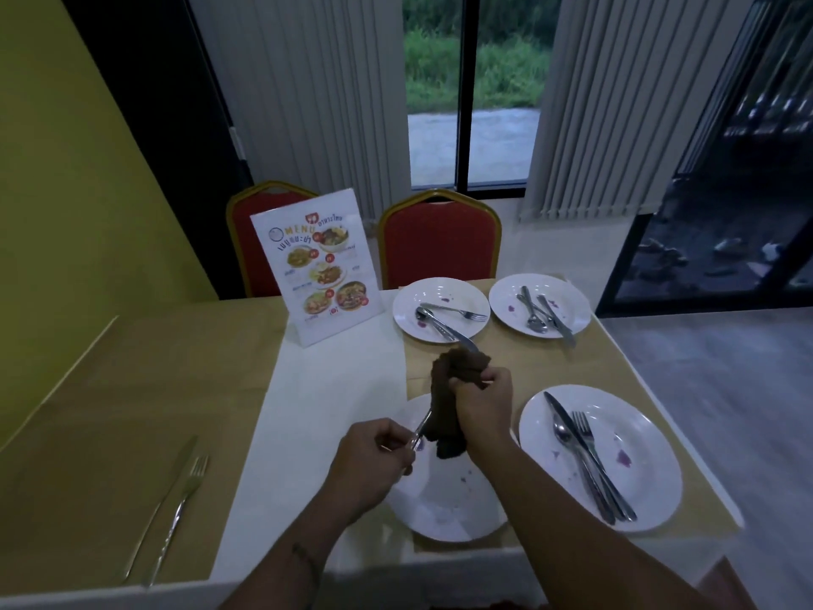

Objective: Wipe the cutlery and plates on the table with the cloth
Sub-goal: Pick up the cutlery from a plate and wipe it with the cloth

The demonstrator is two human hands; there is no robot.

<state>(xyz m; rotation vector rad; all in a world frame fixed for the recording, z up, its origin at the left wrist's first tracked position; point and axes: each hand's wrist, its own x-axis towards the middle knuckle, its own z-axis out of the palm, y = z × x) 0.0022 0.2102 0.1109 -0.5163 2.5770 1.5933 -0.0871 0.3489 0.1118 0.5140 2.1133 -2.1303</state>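
Gripping a utensil handle [421, 429]: left hand [374, 460], closed, nearest the camera, over the near plate [444, 504] at 6 o'clock on the desk [334, 389]. Clenching a dark brown cloth [448, 402] around that utensil's upper end: right hand [479, 407], just at 1 o'clock of the left. Lying at 3 o'clock: stained plate [633, 438] carrying knife, spoon, fork. Sitting at 12 and 1 o'clock: two more plates [409, 319] with cutlery. Resting at 9 o'clock: fork [184, 495] and knife [162, 499]. Standing at 11 o'clock: menu card [319, 264].
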